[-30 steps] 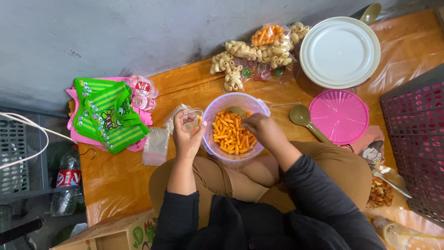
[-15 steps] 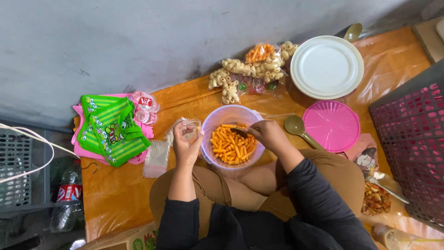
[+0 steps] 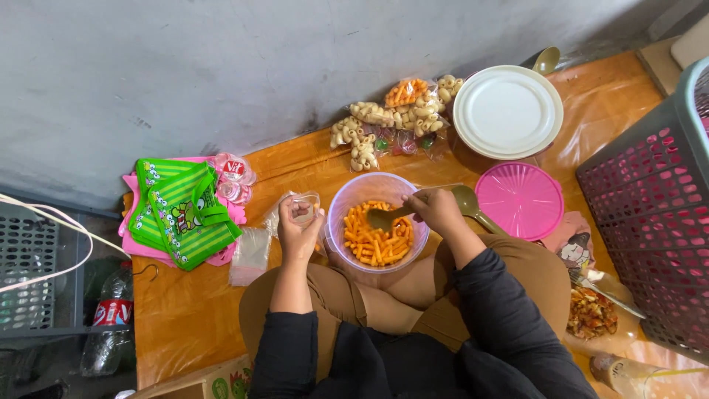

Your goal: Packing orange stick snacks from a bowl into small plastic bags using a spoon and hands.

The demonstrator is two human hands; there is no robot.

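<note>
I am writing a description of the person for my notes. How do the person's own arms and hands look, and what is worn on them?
Both arms wear long black sleeves of plain cloth, pushed up so the forearms are bare. The left hand and the right hand are bare: no gloves, and no ring, watch or bracelet that I can see. The sleeves show no print or markings.

Grey wall above an orange sheet spread on the floor.

The bare grey wall (image 3: 295, 66) fills the upper part, scuffed with dark marks near its base. Below it an orange plastic sheet (image 3: 185, 318) covers the floor, creased and shiny under even, soft light. A dark grey slatted crate (image 3: 29, 273) stands at the left edge, and a grey perforated basket (image 3: 650, 222) with a pink lining stands at the right.
</note>
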